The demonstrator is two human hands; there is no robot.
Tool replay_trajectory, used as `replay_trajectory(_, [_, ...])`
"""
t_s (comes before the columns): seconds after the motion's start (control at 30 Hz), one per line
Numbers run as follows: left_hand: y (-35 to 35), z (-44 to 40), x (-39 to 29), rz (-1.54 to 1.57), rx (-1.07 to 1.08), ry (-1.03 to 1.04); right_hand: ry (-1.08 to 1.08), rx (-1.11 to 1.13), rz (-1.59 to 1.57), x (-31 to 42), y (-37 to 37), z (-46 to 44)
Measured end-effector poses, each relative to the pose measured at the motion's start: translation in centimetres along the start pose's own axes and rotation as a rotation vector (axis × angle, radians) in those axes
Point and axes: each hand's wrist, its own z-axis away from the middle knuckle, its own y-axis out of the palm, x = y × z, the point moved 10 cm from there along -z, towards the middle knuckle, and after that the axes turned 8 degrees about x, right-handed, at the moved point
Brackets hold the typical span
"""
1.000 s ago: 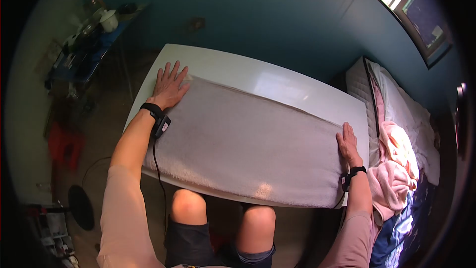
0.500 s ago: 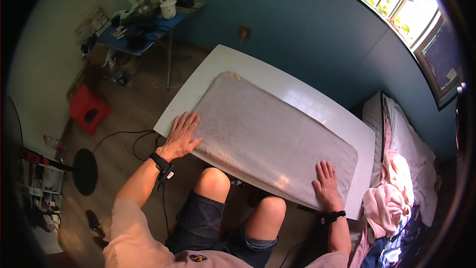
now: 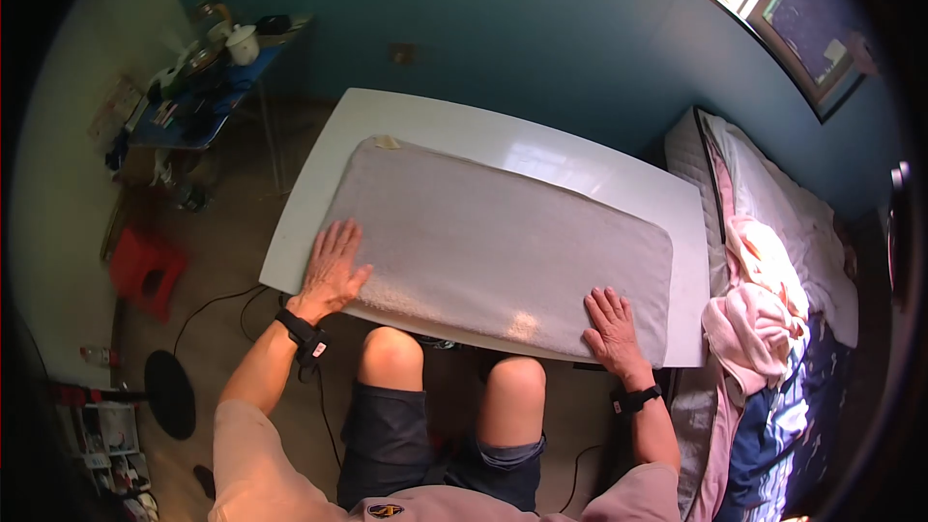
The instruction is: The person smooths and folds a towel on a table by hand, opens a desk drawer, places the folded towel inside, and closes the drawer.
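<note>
A grey, plush-looking mat (image 3: pixel 503 222) with rounded corners lies flat on a white table (image 3: pixel 445 116). A small pale tag (image 3: pixel 387 142) shows at its far left corner. My left hand (image 3: pixel 332 266) rests with fingers spread at the mat's near left edge, partly over the tabletop. On the mat's near right part lies my right hand (image 3: pixel 614 331), palm down and fingers stretched out. Neither hand grips anything. Both wrists carry black bands.
A bed (image 3: pixel 696 169) with a pink blanket (image 3: pixel 749 329) stands right of the table. At the back left, a small blue table (image 3: pixel 184 130) holds a white lidded pot (image 3: pixel 242 44) and clutter. A red stool (image 3: pixel 145 271) and cables are on the floor at left.
The head view has turned toward the right, so the room appears rotated and shifted left. Both hands stay flat on the mat in nearly the same places.
</note>
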Motion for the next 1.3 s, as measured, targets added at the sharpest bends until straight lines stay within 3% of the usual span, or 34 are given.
replay_trajectory(0.27, [0.0, 0.3, 1.1, -0.092, 0.018, 0.06, 0.391, -0.087, -0.078, -15.0, 1.1, 8.2])
replay_trajectory(0.47, [0.0, 0.5, 1.0, -0.106, 0.082, 0.001, 0.438, -0.071, -0.129, -16.2, 1.6, 9.2])
replay_trajectory(0.67, [-3.2, -0.3, -4.9, -0.11, 0.102, 0.082, 0.454, -0.037, 0.043, -10.7, -1.9, 5.7])
replay_trajectory(0.8, [-1.8, -3.7, -14.9, -0.04, 0.062, 0.294, 0.072, -0.169, -0.033, 1.1, -2.2, -2.1])
replay_trajectory(0.9, [1.2, -4.9, -19.1, -0.122, 0.15, 0.443, 0.02, -0.149, -0.085, 5.4, -1.1, -5.1])
replay_trajectory(1.0, [3.9, -4.2, -17.8, -0.145, 0.329, 0.428, 0.035, -0.059, -0.106, 4.4, 1.6, -5.1])
replay_trajectory(1.07, [3.5, -3.9, -13.6, -0.141, 0.291, 0.425, 0.044, -0.07, -0.045, 1.8, 1.4, -2.9])
replay_trajectory(1.2, [2.6, -1.5, -4.5, -0.188, 0.221, 0.329, 0.29, -0.055, 0.024, -8.1, 1.1, 4.3])
replay_trajectory(1.27, [1.5, 0.1, -1.7, -0.164, 0.175, 0.292, 0.468, -0.029, -0.027, -12.5, 0.7, 8.4])
replay_trajectory(1.3, [1.1, 1.0, -1.2, -0.165, 0.171, 0.29, 0.457, -0.096, -0.144, -14.4, 1.0, 10.5])
